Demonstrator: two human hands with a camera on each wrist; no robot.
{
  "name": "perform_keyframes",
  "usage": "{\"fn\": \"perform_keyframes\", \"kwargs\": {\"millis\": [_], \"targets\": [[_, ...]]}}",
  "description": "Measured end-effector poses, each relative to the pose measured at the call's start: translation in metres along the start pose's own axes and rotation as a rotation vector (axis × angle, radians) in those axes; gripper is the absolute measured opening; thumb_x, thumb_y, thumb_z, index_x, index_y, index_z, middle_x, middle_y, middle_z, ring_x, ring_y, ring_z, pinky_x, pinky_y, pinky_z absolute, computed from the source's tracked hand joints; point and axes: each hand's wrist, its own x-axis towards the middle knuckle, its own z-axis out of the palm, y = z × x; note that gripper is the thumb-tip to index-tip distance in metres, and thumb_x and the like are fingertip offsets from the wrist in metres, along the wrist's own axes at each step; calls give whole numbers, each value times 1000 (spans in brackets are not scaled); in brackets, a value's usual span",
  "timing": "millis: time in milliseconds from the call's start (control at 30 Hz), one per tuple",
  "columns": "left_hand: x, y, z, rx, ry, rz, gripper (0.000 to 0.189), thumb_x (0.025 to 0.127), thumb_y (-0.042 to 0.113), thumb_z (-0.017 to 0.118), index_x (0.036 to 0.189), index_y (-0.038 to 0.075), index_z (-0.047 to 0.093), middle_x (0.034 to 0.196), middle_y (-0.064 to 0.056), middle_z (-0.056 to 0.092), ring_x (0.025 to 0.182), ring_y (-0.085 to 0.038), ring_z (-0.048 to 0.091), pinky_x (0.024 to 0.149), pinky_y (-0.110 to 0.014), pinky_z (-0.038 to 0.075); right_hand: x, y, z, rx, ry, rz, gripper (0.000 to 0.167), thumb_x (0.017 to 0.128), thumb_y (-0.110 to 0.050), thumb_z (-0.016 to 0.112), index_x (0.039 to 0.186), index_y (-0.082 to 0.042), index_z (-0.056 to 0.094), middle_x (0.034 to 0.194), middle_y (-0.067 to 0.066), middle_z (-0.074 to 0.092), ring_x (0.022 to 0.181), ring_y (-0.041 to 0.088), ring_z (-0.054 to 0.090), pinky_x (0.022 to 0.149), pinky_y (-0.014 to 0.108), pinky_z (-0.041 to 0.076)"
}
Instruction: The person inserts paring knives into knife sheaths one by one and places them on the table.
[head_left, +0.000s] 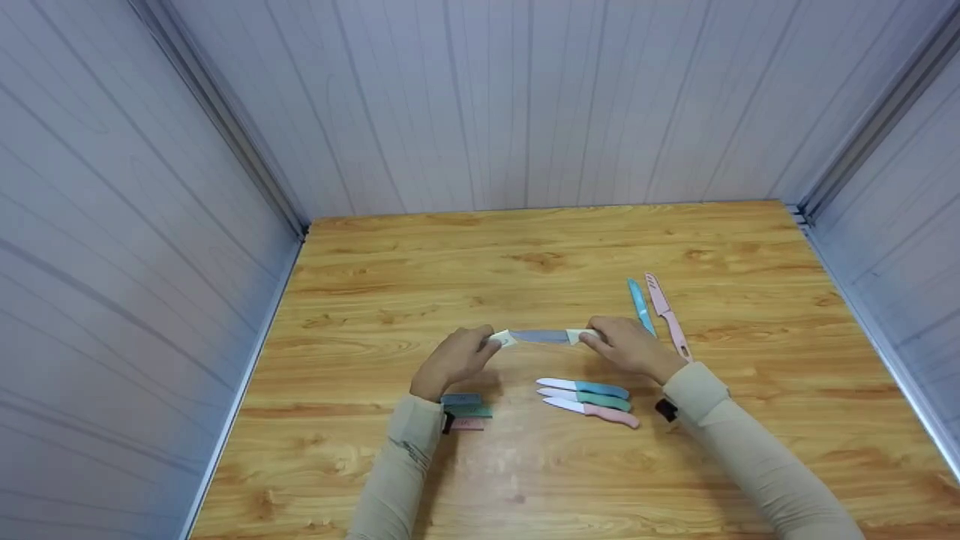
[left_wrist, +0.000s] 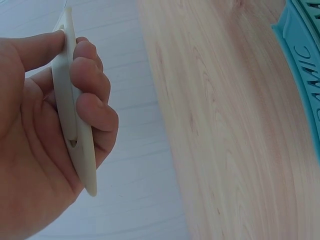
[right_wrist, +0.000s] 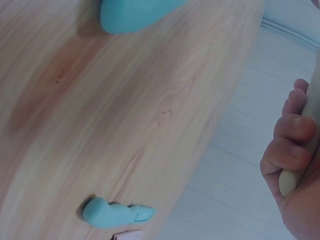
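Observation:
My left hand (head_left: pixel 459 358) grips a cream blade sheath (left_wrist: pixel 70 100), its thumb on one side and its fingers curled round the other. The right hand (head_left: pixel 628 346) holds the cream handle (right_wrist: pixel 304 135) of a knife. Between the hands the grey blade (head_left: pixel 541 336) points left, with its tip at the sheath; whether the tip is inside I cannot tell. Below the hands lie a blue knife (head_left: pixel 604 389), a green knife (head_left: pixel 604 400) and a pink knife (head_left: pixel 613 415), blades leftward. Near the left wrist are a blue sheath (head_left: pixel 463 399), a green sheath (head_left: pixel 472 412) and a pink sheath (head_left: pixel 468 424).
Beyond the right hand lie a slim light-blue item (head_left: pixel 640 304), partly hidden by that hand, and a pink sheathed knife (head_left: pixel 667 315). The wooden table (head_left: pixel 360 300) is bordered by pale panel walls (head_left: pixel 495 105) at the back and both sides.

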Motion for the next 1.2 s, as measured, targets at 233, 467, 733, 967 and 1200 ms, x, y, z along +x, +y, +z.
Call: {"fn": "perform_keyframes", "kwargs": {"millis": [233, 467, 733, 967, 1200], "targets": [[0, 4, -2, 13, -11, 0, 23, 102, 27, 43, 86, 12, 49, 63, 5, 35, 53, -10, 31, 54, -27, 30, 0, -2, -3, -5, 13, -41, 38, 99, -46, 44, 94, -12, 62, 70, -7, 54, 56, 10, 45, 54, 30, 38], [0, 8, -2, 36, -20, 3, 23, 101, 29, 46, 87, 12, 52, 65, 5, 39, 55, -10, 35, 54, -27, 31, -1, -4, -7, -5, 94, -114, 32, 97, -42, 50, 85, -17, 64, 63, -10, 53, 50, 6, 42, 49, 27, 37], [0, 15, -4, 75, -25, 32, 22, 101, 29, 47, 90, 12, 55, 68, 5, 44, 57, -11, 38, 58, -29, 34, -2, -5, -10, -14, 131, -143, 36, 96, -45, 51, 86, -16, 72, 70, -8, 63, 51, 2, 47, 50, 26, 42], [1, 20, -5, 85, -32, 40, 20, 100, 31, 48, 91, 15, 56, 69, 6, 49, 58, -10, 41, 59, -29, 35, -3, -4, -13, -7, 134, -178, 34, 97, -42, 51, 88, -18, 73, 75, -8, 66, 51, 1, 47, 50, 24, 42], [3, 21, -2, 103, -25, 55, 20, 99, 31, 50, 91, 15, 57, 70, 6, 50, 59, -10, 41, 59, -29, 35, -4, -5, -13, -17, 134, -186, 36, 96, -43, 51, 91, -16, 74, 77, -6, 68, 51, 0, 49, 50, 24, 43]]}}
